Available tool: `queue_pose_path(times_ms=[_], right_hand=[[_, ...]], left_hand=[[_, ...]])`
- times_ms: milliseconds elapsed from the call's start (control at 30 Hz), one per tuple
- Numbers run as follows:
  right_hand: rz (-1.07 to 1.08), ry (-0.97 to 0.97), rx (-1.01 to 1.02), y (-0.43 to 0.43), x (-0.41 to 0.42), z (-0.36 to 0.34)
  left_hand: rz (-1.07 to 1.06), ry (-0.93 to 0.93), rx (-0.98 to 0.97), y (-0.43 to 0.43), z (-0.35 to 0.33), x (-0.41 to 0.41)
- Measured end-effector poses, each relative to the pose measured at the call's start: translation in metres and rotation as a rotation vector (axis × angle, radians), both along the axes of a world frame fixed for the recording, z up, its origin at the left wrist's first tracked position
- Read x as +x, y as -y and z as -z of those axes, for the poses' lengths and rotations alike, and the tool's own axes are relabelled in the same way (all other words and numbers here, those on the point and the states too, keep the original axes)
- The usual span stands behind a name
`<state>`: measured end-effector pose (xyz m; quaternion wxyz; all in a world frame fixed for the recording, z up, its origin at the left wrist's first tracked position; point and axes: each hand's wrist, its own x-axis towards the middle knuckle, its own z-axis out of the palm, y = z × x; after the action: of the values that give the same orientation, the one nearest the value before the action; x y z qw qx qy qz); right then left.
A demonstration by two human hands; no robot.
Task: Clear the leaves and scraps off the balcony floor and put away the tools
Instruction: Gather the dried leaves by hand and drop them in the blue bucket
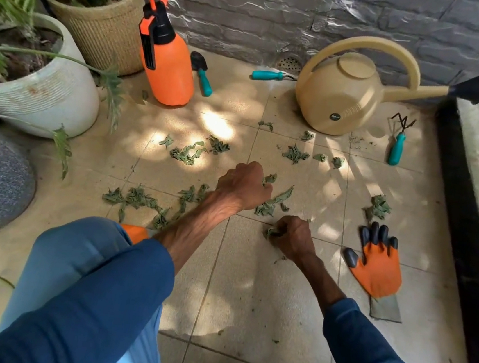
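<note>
**A:** ok what can't you actually make out here?

**B:** Second orange glove (134, 233) is mostly hidden behind the left forearm, only a corner shows. The hand fork (278, 76) has its teal handle out, but the head slips behind the watering can (347, 96). Both hands are knuckles-up, so the fingers are hard to read.

**A:** holding anything?

**B:** Right hand (293, 237) is curled into a fist with crumpled green leaves (138, 200) poking out its left side. Left hand (243, 186) is fisted too, on the tile floor (248, 289) among scraps; can't tell what's inside.

**A:** textures?

**B:** Leaves are dull, shrivelled strips scattered over beige speckled tiles. Full glove (378, 265) lies flat, black clawed tips. Glossy orange sprayer (167, 62), smooth tan can, ribbed white pot (45, 95), woven basket pot (106, 29), rough grey stone wall (284, 13). Little rake (398, 144) and trowel (202, 74) have teal handles.
</note>
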<state>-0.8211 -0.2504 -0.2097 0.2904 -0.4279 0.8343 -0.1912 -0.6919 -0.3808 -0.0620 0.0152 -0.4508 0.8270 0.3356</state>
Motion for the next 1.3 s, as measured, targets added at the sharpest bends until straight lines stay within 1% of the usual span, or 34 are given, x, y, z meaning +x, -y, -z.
queue_pose_path(times_ms=[100,200,333,533,733,900,1067,1200,1300], right_hand=[[0.053,0.048,-0.042,0.006,-0.015,-0.008],[0.139,0.025,-0.095,0.018,-0.036,-0.013],[0.047,-0.08,-0.057,0.035,-0.052,-0.011],[-0.007,-0.134,0.001,0.045,-0.047,0.007],[-0.01,-0.174,-0.012,0.032,-0.036,0.008],[0.066,-0.137,-0.067,0.026,-0.051,0.003],[-0.069,-0.233,-0.045,0.046,-0.07,-0.005],[-0.189,-0.256,-0.06,0.068,-0.067,-0.012],[-0.274,-0.306,-0.057,0.074,-0.065,-0.004]], left_hand=[[0.011,0.016,-0.009,-0.001,0.0,0.0],[0.015,0.026,-0.022,-0.001,0.0,0.002],[-0.005,0.042,-0.016,0.0,0.002,0.004],[-0.014,0.049,-0.017,-0.001,-0.001,0.006],[-0.002,0.052,-0.038,-0.001,0.002,0.006],[0.002,0.056,-0.039,-0.003,0.0,0.004],[0.0,0.065,-0.012,-0.002,0.0,0.006],[0.012,0.082,-0.01,-0.003,-0.003,0.008],[0.024,0.078,-0.02,-0.004,-0.005,0.011]])
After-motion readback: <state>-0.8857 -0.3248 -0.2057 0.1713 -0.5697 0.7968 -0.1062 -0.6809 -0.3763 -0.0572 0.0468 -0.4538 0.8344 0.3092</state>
